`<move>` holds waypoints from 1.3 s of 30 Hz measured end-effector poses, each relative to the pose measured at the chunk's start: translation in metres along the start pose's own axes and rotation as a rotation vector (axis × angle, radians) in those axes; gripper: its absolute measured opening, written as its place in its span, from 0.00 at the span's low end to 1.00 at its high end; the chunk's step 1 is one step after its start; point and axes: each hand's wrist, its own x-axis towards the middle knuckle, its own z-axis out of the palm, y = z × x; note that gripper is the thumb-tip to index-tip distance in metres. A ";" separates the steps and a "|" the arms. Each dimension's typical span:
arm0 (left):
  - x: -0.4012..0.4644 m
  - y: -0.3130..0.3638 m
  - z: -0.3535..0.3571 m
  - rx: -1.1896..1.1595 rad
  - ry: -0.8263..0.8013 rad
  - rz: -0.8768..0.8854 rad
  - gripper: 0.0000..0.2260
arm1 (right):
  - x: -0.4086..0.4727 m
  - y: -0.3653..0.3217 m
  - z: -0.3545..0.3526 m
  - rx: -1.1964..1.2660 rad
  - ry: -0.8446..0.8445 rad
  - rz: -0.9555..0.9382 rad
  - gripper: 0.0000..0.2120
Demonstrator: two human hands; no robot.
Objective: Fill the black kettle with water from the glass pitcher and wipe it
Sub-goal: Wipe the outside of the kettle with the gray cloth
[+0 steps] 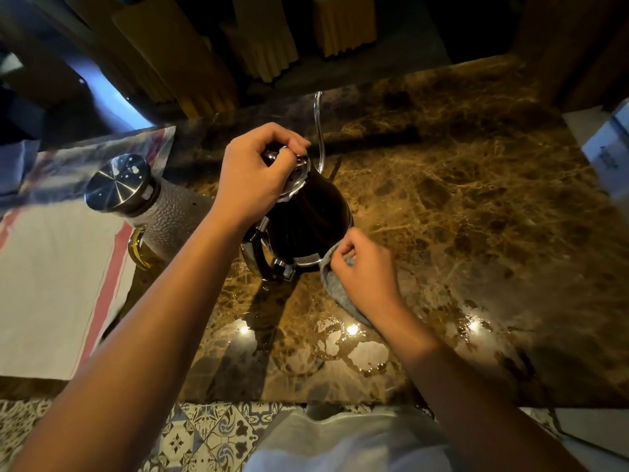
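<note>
Kettle (306, 212) lidded on counter (476, 199); filling looks done, pitcher (149, 202) set aside. Wipe underway: my left hand (255, 175) pinches lid knob, right hand (360, 267) grips grey cloth (332, 287) at base.

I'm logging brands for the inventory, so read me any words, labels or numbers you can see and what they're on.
No text can be read.
White box at the right edge: dark marks, too blurred to read.
Kettle, pitcher with its lid, cloth: no lettering visible.
</note>
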 end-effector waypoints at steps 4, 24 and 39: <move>-0.001 0.000 0.003 0.007 0.042 -0.012 0.07 | -0.019 -0.017 0.005 0.184 0.043 -0.104 0.08; -0.003 0.002 0.008 0.007 0.097 -0.034 0.07 | -0.017 -0.005 0.012 -0.010 0.152 -0.272 0.04; -0.003 0.004 0.007 0.006 0.094 -0.040 0.06 | 0.035 -0.020 -0.012 0.170 0.252 -0.242 0.04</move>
